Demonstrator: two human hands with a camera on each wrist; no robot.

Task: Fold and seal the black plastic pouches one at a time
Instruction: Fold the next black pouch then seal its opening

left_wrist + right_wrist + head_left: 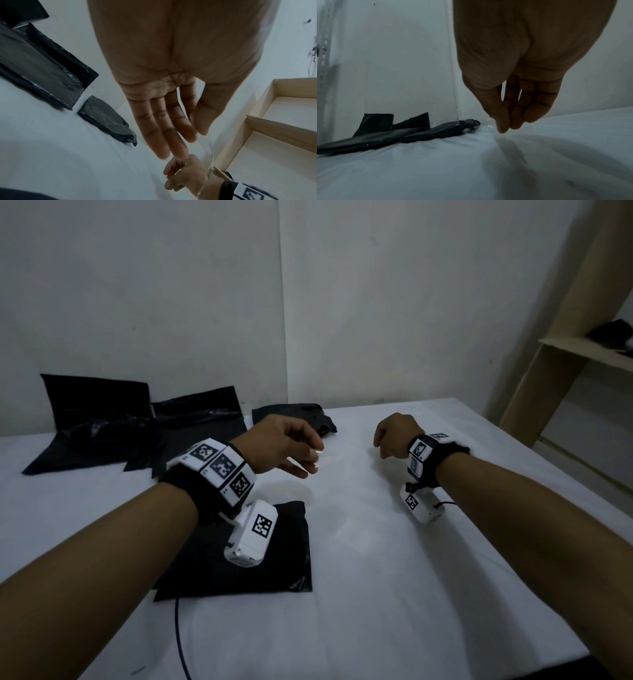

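A flat black pouch (284, 556) lies on the white sheet (411, 577) under my left wrist. My left hand (313, 460) hovers beyond it, fingers nearly straight, thumb against the index finger (197, 135), pinching a thin clear strip (318, 455). My right hand (378, 448) hangs a short way to the right, its thumb and fingertips pressed together (506, 127), with a clear glint of the strip (489, 125) at the thumb's edge. A folded pouch (301, 416) (445, 129) lies behind the left hand. Several unfolded pouches (113, 426) (34, 70) are piled at the back left.
White walls meet in a corner right behind the pouches. A light wooden shelf unit (565, 350) (257, 121) stands beyond the sheet's right edge. A dark cable (178, 638) runs off the front edge.
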